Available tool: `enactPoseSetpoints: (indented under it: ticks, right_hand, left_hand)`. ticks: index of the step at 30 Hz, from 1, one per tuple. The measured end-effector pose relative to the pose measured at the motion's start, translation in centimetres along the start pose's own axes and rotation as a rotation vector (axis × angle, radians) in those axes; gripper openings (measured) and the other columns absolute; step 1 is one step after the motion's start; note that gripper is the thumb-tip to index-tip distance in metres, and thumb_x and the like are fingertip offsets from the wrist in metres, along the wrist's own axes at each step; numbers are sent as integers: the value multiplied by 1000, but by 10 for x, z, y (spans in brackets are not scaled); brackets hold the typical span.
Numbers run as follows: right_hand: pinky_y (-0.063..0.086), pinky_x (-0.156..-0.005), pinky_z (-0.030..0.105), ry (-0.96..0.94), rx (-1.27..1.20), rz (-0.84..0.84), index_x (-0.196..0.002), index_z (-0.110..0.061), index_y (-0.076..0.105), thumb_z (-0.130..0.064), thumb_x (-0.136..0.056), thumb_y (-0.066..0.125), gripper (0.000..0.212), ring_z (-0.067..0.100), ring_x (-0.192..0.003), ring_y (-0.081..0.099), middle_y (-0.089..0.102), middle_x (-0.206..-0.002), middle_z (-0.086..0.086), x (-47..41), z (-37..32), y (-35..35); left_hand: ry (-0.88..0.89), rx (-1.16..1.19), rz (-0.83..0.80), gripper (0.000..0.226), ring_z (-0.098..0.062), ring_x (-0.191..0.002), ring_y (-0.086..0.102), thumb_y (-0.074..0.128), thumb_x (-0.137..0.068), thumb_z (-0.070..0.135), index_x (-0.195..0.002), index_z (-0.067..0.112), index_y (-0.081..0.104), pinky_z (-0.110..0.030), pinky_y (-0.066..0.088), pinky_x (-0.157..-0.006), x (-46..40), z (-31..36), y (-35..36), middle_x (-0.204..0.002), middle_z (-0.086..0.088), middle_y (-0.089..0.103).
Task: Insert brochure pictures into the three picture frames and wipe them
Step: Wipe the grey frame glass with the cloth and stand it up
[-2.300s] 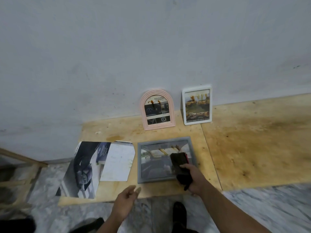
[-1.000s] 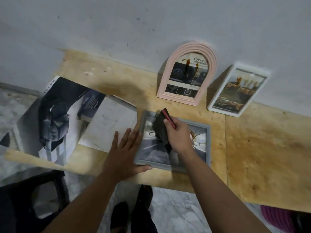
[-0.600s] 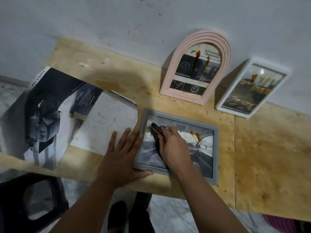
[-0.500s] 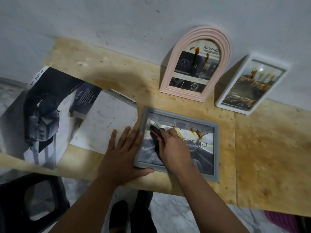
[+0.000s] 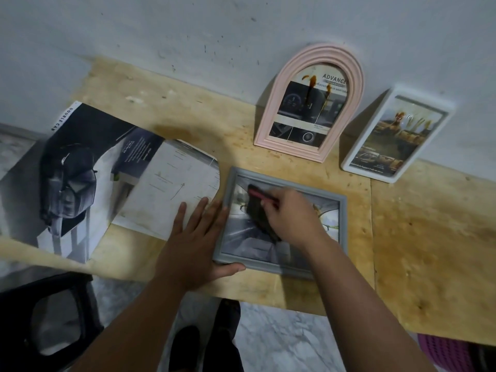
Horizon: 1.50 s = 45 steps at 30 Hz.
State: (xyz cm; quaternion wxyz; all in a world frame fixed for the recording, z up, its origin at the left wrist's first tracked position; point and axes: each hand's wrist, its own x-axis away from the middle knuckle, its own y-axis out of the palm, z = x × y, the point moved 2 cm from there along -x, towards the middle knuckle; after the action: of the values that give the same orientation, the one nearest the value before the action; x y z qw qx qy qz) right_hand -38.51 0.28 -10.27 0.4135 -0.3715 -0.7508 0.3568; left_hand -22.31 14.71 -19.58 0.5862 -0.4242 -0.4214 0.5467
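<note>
Three frames hold pictures; the right hand point(image 5: 292, 218) grips a dark cloth point(image 5: 259, 213), wiping the grey frame point(image 5: 342, 226) while the flat, open left hand point(image 5: 196, 245) steadies it; far frames look stained.

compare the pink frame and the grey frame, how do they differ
The pink frame is arched and stands leaning on the wall; the grey frame is rectangular and lies flat on the board. Brown drips mark the pink frame's glass, untouched; the grey frame is under both hands. Both hold brochure pictures.
</note>
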Motion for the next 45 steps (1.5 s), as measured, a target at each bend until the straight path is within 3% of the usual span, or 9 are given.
enactPoseSetpoints:
  ticks: [2, 6, 12, 18, 24, 29, 35, 41, 45]
  right_hand:
    - [51, -69, 36, -32, 89, 138, -115, -17, 72, -27, -101, 53, 26, 30, -86, 65, 66, -103, 10, -19, 3, 3]
    - [55, -70, 43, -91, 210, 132, -116, -11, 68, -27, -102, 50, 28, 35, -87, 65, 59, -112, 10, -19, 10, 35]
    - [54, -68, 44, -139, 179, 96, -121, -13, 66, -28, -104, 48, 28, 34, -86, 64, 57, -106, 8, 12, 18, 39]
    - [53, -70, 41, -189, 144, -39, -133, -25, 62, -29, -105, 47, 33, 27, -88, 64, 56, -109, 2, 55, 12, 45]
    - [55, -74, 35, -140, 29, -384, -119, -28, 73, -27, -101, 56, 25, 16, -81, 66, 71, -98, 0, 47, 14, 23]
    - [42, -65, 29, -42, -65, 151, -115, -22, 74, -24, -101, 57, 23, 18, -73, 60, 65, -87, -1, -14, 16, -3]
    - [52, -70, 42, -185, 70, 159, -118, -14, 70, -26, -102, 52, 27, 31, -85, 63, 60, -105, 7, -2, 1, 50]
    - [52, -67, 41, -326, 96, 3, -119, -19, 69, -27, -102, 49, 27, 26, -83, 62, 57, -102, 1, 46, 1, 69]
    - [54, -75, 39, -339, 33, -239, -119, -24, 71, -25, -99, 55, 26, 24, -89, 65, 66, -104, 1, 52, 4, 57]
  left_hand:
    - [-5, -2, -2, 125, -30, -158, 15, 42, -73, 98, -161, 10, 28, -66, 18, -121, 0, 1, 0, -170, -10, 22]
    - [-16, -11, -15, 125, -29, -159, 14, 39, -73, 99, -161, 11, 27, -65, 17, -122, 0, 0, 0, -170, -9, 22]
    - [-12, -10, -18, 125, -29, -159, 13, 38, -74, 99, -162, 12, 25, -65, 17, -122, 2, 0, 1, -170, -9, 21]
    - [-3, -8, -12, 124, -30, -159, 12, 37, -75, 98, -162, 11, 24, -65, 17, -122, 2, -1, 1, -170, -9, 19]
    - [1, -31, -43, 125, -31, -159, 9, 33, -75, 99, -162, 11, 22, -64, 14, -123, 2, -1, 0, -171, -10, 15]
    - [-8, -23, -30, 125, -30, -159, 9, 34, -74, 100, -163, 12, 22, -64, 14, -123, 1, 0, 1, -171, -9, 16]
    - [-15, -25, -32, 124, -29, -159, 11, 33, -74, 100, -162, 13, 25, -64, 14, -123, 2, -1, 2, -171, -8, 19]
    - [-5, -5, 21, 122, -29, -158, 16, 38, -75, 98, -160, 12, 30, -64, 15, -123, 3, 0, 3, -169, -8, 23]
    - [9, -9, 54, 122, -31, -157, 19, 40, -75, 97, -159, 10, 32, -65, 17, -123, 3, 1, 3, -168, -10, 26]
